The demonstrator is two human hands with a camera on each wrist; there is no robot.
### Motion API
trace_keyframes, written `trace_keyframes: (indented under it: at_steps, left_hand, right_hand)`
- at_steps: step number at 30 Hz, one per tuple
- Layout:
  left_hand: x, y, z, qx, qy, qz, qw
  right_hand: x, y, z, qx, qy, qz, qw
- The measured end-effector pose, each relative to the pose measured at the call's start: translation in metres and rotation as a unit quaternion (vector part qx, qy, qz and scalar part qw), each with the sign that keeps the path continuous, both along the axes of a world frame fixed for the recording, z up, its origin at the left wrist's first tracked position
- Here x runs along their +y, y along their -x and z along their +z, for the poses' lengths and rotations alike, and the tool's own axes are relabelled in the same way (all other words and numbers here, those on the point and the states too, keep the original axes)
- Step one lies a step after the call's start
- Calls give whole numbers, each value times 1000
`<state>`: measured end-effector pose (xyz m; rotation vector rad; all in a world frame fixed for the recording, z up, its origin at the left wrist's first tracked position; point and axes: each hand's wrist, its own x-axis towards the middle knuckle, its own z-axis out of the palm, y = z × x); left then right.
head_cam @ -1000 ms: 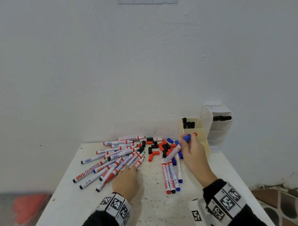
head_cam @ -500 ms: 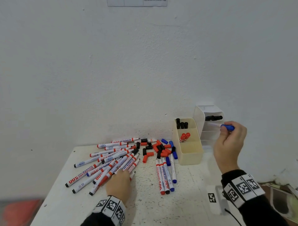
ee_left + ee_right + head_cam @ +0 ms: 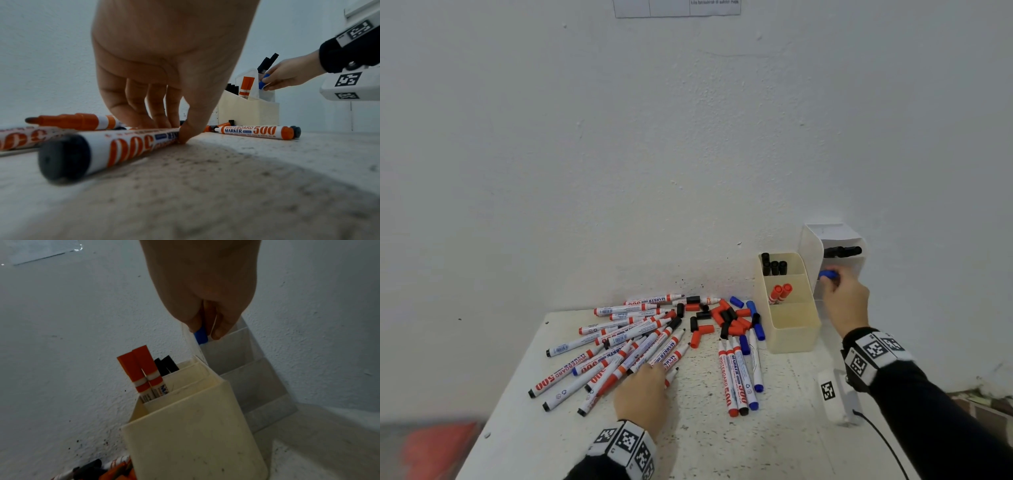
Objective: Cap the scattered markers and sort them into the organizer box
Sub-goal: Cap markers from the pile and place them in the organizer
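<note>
My right hand [image 3: 828,278] pinches a blue-capped marker [image 3: 827,274] at the middle tier of the white stepped organizer [image 3: 811,246]; only the blue cap [image 3: 201,336] shows past my fingers. The top tier holds black markers [image 3: 842,251]. Beside it, the cream box [image 3: 794,337] has black markers [image 3: 774,267] in its back compartment and two red ones [image 3: 781,293] in the middle. My left hand [image 3: 645,375] lies on the pile of uncapped markers [image 3: 619,342]. Its thumb and fingers [image 3: 174,129] pinch a white marker [image 3: 123,146] lying on the table.
Loose red, black and blue caps [image 3: 732,322] lie between the pile and the cream box. Three markers [image 3: 738,377] lie side by side in front of them. A white tagged device [image 3: 832,399] with a cable sits near the table's right edge. The wall is close behind.
My right hand carried the blue-capped marker from above the caps, right past the cream box, then down to the white organizer's middle tier. The left hand stayed on the pile.
</note>
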<state>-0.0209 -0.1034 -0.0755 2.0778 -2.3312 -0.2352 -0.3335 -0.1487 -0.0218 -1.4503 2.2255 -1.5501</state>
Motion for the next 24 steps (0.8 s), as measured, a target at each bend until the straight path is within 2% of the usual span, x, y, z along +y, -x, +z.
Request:
trace_keyframes:
  at_steps: [4, 10, 12, 14, 16, 18, 21, 24]
  left_hand:
    - [0, 0, -1, 7, 1, 3, 1000]
    - [0, 1, -1, 35, 10, 5, 999]
    - [0, 2, 0, 58, 23, 5, 998]
    - [-2, 4, 2, 74, 37, -4, 997]
    - [-4, 5, 3, 110, 46, -9, 993]
    - [-5, 6, 4, 168, 52, -20, 984]
    - [-5, 5, 5, 238, 59, -38, 969]
    - [-5, 3, 1, 244, 68, -38, 967]
  right_hand:
    - [-2, -1, -3, 10, -19, 16, 1000]
    - [16, -31, -7, 36, 58, -44, 997]
    - [29, -54, -7, 69, 117, 0, 991]
    - [41, -76, -6, 86, 133, 99, 982]
    - [46, -97, -6, 43, 40, 198, 978]
    - [42, -114, -10, 36, -81, 264, 960]
    - [26, -127, -17, 81, -237, 299, 921]
    - [8, -135, -23, 117, -340, 316, 878]
